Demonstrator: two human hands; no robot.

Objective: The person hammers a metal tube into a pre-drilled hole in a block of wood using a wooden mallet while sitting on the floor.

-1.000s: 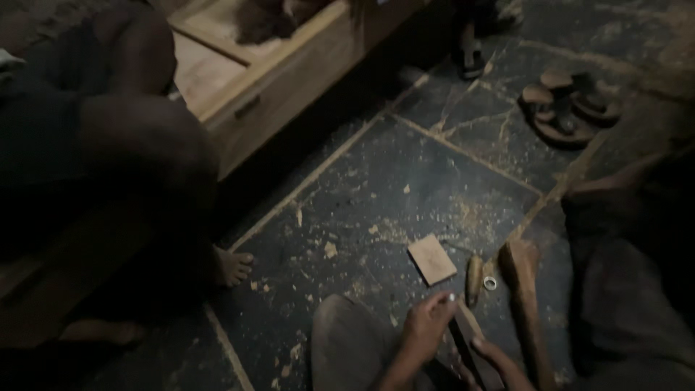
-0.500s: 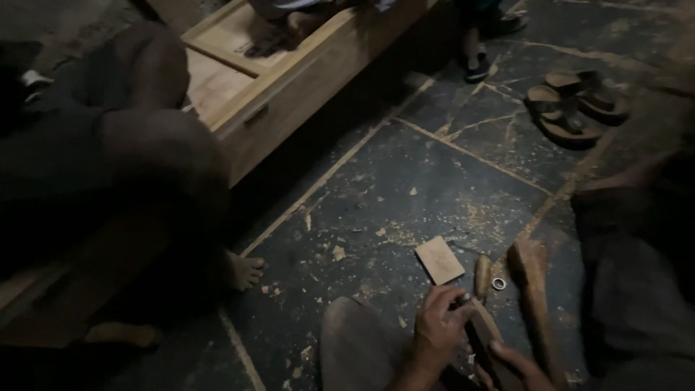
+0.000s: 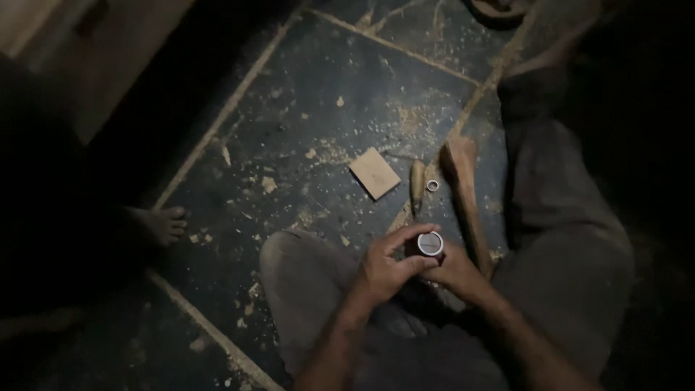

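Now raised between both hands — left hand (image 3: 384,271), right hand (image 3: 456,271) — small round tin (image 3: 429,244).

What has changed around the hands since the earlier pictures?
Both hands, left hand and right hand, now hold up a small round container, which did not show before. The wooden tile, the small ring and the wooden mallet lie on the floor as before.

Both hands meet low over the lap.
The left hand (image 3: 384,271) curls with thumb and fingers bent inward; the right hand (image 3: 456,271) cups beneath it, forearms converging from below.
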